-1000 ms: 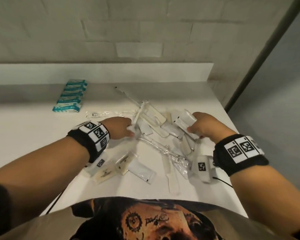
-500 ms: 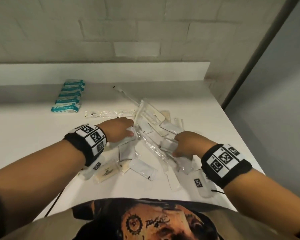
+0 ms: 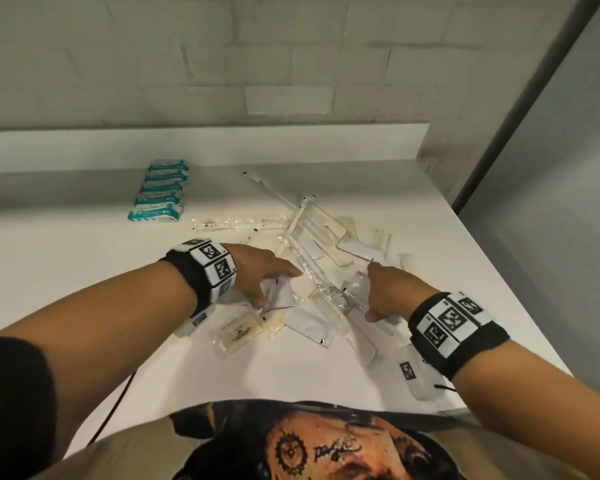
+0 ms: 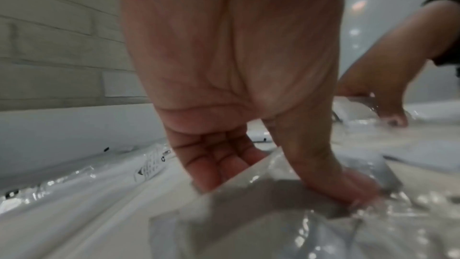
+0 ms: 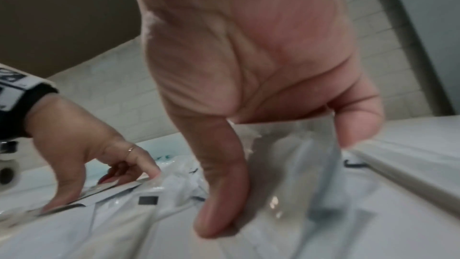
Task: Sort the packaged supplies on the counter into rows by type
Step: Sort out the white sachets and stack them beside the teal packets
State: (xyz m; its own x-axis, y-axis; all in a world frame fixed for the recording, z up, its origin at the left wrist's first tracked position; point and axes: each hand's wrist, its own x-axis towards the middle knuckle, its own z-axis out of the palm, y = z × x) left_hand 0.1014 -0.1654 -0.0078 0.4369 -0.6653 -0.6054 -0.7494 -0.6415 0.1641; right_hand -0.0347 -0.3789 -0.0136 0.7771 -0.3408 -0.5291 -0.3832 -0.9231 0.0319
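Note:
A jumbled pile of packaged supplies [image 3: 326, 251] lies mid-counter: white sachets, cream sachets, clear wrapped sticks and combs. My left hand [image 3: 274, 282] is palm down at the pile's left edge; in the left wrist view its fingers and thumb [image 4: 343, 188] pinch a white sachet [image 4: 248, 214]. My right hand [image 3: 378, 292] sits on the pile's near right side. In the right wrist view the right thumb [image 5: 224, 204] and a finger hold a clear plastic packet [image 5: 311, 194]. Several teal packs [image 3: 160, 192] lie in a row at the back left.
A long clear packet [image 3: 236, 223] lies alone beside the teal row. Cream sachets [image 3: 239, 334] and a white sachet [image 3: 309, 323] lie near my body. The white counter [image 3: 66, 271] ends at a right edge [image 3: 520, 289]; a low upstand and a brick wall close the back.
My right hand left the far right of the pile and came nearer and leftward onto its middle. My left hand slid slightly nearer, onto the white sachets.

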